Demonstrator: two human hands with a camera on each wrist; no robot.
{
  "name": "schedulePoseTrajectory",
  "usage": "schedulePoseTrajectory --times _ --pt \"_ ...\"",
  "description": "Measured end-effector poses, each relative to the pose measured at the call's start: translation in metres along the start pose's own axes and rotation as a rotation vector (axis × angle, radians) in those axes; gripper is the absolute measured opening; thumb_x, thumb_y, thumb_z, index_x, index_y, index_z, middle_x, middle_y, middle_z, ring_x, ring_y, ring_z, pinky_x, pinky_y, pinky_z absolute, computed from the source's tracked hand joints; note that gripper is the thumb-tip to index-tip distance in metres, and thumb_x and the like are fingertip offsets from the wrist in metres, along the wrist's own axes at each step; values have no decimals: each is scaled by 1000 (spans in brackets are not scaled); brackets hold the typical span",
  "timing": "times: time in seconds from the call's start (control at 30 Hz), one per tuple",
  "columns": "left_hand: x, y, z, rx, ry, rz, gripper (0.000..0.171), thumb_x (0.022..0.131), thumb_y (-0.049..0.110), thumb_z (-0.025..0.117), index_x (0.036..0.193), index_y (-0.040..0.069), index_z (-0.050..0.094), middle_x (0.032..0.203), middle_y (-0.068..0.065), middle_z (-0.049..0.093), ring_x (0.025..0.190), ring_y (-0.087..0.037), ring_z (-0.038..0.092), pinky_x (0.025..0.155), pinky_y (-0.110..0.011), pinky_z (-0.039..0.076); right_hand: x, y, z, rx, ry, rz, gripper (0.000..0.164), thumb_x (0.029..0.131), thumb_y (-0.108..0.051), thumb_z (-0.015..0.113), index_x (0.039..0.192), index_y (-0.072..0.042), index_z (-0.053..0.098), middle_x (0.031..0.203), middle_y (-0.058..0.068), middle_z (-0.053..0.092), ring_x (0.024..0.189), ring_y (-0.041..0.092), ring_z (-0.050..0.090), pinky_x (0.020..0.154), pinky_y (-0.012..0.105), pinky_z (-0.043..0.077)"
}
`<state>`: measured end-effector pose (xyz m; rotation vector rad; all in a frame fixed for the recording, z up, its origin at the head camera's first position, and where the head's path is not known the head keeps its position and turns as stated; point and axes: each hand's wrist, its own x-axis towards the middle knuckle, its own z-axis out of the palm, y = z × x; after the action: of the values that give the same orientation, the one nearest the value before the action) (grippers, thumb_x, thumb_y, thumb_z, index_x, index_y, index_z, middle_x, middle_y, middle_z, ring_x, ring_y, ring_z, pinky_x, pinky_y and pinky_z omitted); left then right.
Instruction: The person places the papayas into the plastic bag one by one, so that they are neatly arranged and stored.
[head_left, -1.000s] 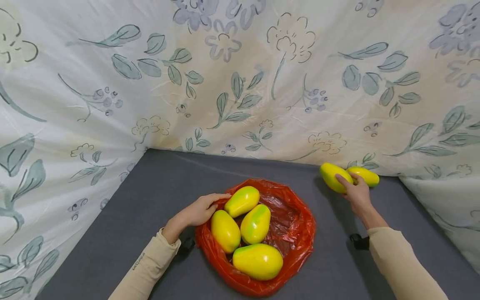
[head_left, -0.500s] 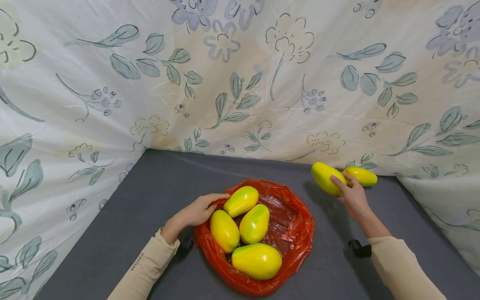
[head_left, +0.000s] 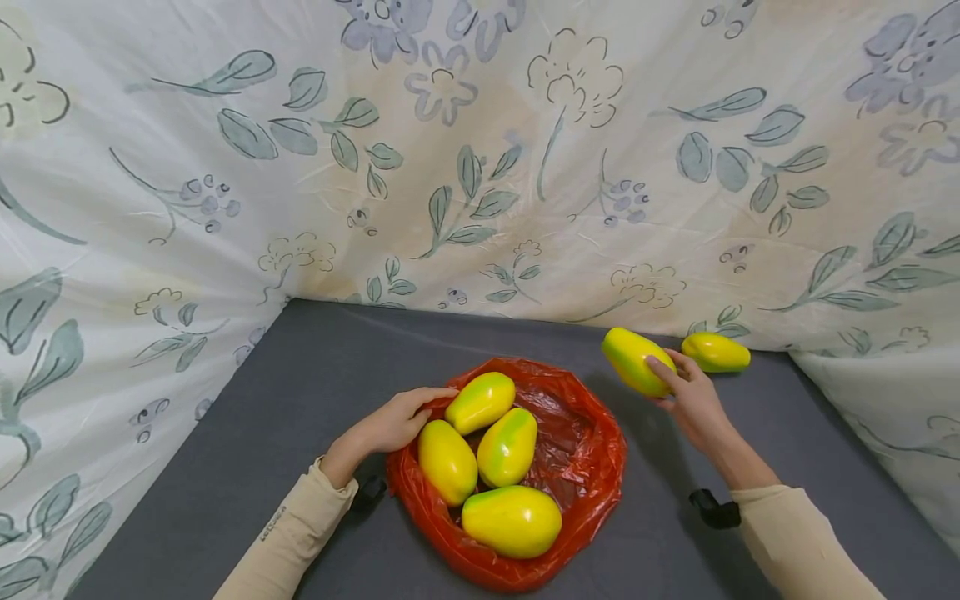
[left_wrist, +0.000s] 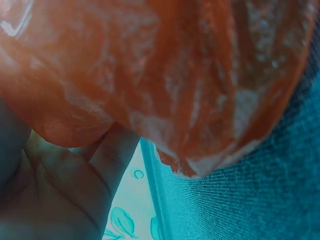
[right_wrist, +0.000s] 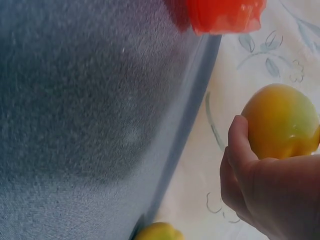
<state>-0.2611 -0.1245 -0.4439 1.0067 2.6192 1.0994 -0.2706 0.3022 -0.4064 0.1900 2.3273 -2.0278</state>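
My right hand (head_left: 699, 407) grips a yellow-green papaya (head_left: 632, 358) above the table, right of a red plastic bag (head_left: 592, 533). In the right wrist view the fingers curl round the same papaya (right_wrist: 280, 117). On the left, my left hand (head_left: 393, 423) holds the bag's rim, with its fingertips beside the papayas inside. The left wrist view has the bag's crinkled side (left_wrist: 165, 80) hanging over the palm, hiding part of the fingers. Several papayas lie in the left and front of the open bag, among them a large one (head_left: 512, 522) nearest me.
Another papaya (head_left: 716, 352) lies at the back right of the dark grey table (head_left: 337, 350), close to the wall. A floral cloth (head_left: 465, 150) hangs along the back and both sides. A black wrist strap (head_left: 714, 510) sits on my right wrist.
My right hand has carried its papaya leftward, away from the papaya at the back and closer to the bag. My left hand stays at the bag's rim.
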Motion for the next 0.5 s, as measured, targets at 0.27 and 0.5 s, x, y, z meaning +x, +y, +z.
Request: schedulePoseTrajectory --times 0.27,0.5 --pt "0 0 0 1 1 0 46 93 -9 46 138 0 47 136 -18 49 124 -35 45 101 -50 35 -7 0 9 -25 -26 -24 87 92 -47 54 152 -4 8 147 22 17 118 28 36 83 27 49" --pt "-1 1 0 6 5 2 46 93 -10 47 138 0 48 136 -18 49 123 -35 46 101 -50 36 -15 -4 18 -35 -53 -35 83 94 -47 53 151 -4 11 145 22 20 119 30 36 81 24 49"
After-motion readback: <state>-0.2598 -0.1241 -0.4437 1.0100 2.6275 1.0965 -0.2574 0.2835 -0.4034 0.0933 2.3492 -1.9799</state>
